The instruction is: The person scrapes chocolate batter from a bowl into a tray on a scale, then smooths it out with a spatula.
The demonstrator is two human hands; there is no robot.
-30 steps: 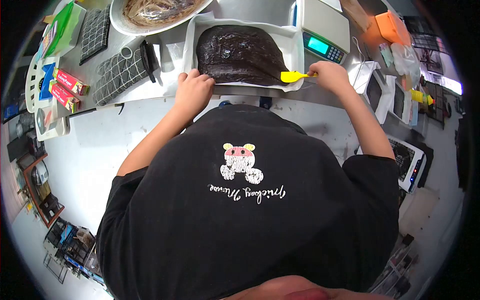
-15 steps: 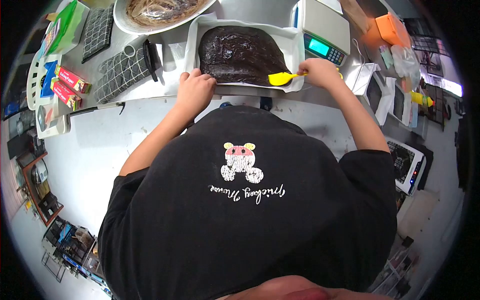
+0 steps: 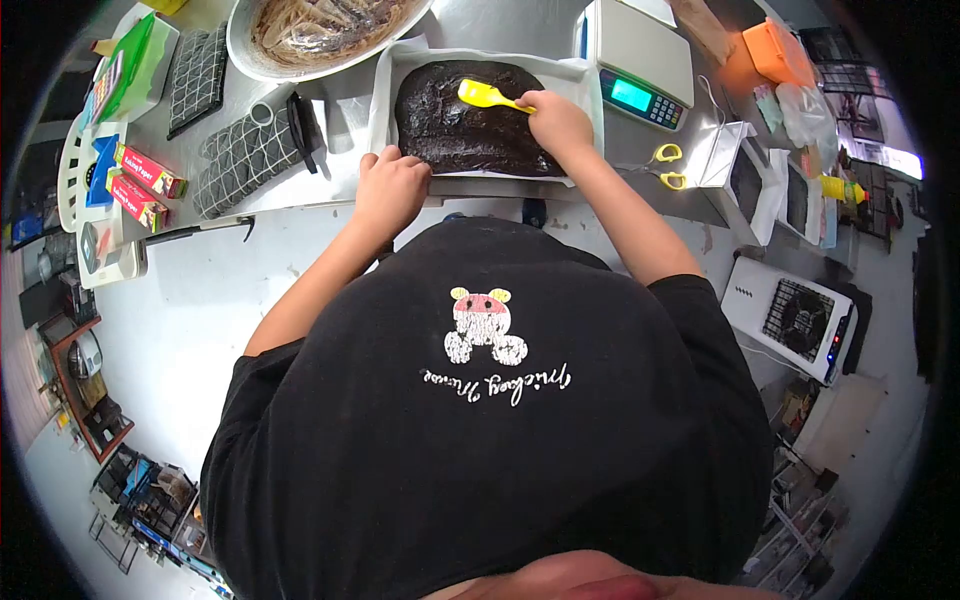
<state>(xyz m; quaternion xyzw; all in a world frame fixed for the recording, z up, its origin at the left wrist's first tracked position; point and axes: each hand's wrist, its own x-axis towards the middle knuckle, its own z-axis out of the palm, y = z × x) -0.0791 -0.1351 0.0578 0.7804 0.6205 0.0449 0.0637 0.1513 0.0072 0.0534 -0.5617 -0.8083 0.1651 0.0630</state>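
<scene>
Dark, glossy brown batter lies spread in a baking tray lined with white paper. My right hand is closed round the handle of a yellow spatula. The spatula's blade rests over the upper middle of the batter; whether it presses in is hard to tell. At the tray's near left corner, my left hand has its fingers curled over the paper-lined rim, gripping it.
A batter-smeared bowl stands beyond the tray. To the right are a lit digital scale, yellow-handled scissors and an orange container. Leftward lie checked oven mitts and baking paper boxes.
My right hand and the spatula have moved left and away from me, from the tray's near right corner to the batter's upper middle. My left hand stays at its corner.
</scene>
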